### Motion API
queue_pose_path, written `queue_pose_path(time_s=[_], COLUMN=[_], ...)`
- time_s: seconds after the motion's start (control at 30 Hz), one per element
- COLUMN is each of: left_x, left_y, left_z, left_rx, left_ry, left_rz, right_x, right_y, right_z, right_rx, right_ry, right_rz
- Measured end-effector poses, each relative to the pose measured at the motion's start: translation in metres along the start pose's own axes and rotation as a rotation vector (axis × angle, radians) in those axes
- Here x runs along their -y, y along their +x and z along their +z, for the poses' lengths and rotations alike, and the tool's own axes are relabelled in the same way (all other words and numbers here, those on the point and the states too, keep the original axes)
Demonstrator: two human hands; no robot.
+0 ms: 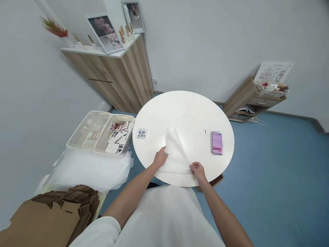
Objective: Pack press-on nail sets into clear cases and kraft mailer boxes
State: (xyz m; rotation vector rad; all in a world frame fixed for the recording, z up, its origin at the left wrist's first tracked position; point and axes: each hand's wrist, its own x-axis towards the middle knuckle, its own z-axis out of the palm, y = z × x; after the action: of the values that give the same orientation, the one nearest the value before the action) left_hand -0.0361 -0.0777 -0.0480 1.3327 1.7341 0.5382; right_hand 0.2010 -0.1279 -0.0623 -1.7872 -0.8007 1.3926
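A white, thin sheet lies on the round white table near its front edge, with its right side folded over on a slant. My left hand grips the sheet's left edge, fingers closed. At the lower right corner, my right hand pinches the sheet between thumb and fingers. A small clear pack with dark round pieces sits at the table's left edge. On the right side of the table lies a pink-purple item, blurred by pixels.
White baskets with cards stand left of the table, beside white translucent sheets and flat brown cardboard. Behind are a wooden cabinet with picture frames and, at right, a low shelf.
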Motion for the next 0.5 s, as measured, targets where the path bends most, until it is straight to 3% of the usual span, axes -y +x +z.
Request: queue_pose_path(time_s=[0.2, 0.37, 0.5], left_x=[-0.008, -0.013, -0.015], left_y=[0.01, 0.013, 0.005], left_z=[0.013, 0.014, 0.015], left_rx=[0.005, 0.014, -0.103], left_ry=[0.135, 0.247, 0.337], left_rz=[-0.051, -0.081, -0.089], right_x=[0.001, 0.014, 0.01], right_y=[0.003, 0.001, 0.006], right_z=[-0.018, 0.005, 0.021], right_rx=[-0.072, 0.102, 0.2], right_ry=[-0.488, -0.906, -1.081], right_rz=[-0.269, -0.663, -0.696])
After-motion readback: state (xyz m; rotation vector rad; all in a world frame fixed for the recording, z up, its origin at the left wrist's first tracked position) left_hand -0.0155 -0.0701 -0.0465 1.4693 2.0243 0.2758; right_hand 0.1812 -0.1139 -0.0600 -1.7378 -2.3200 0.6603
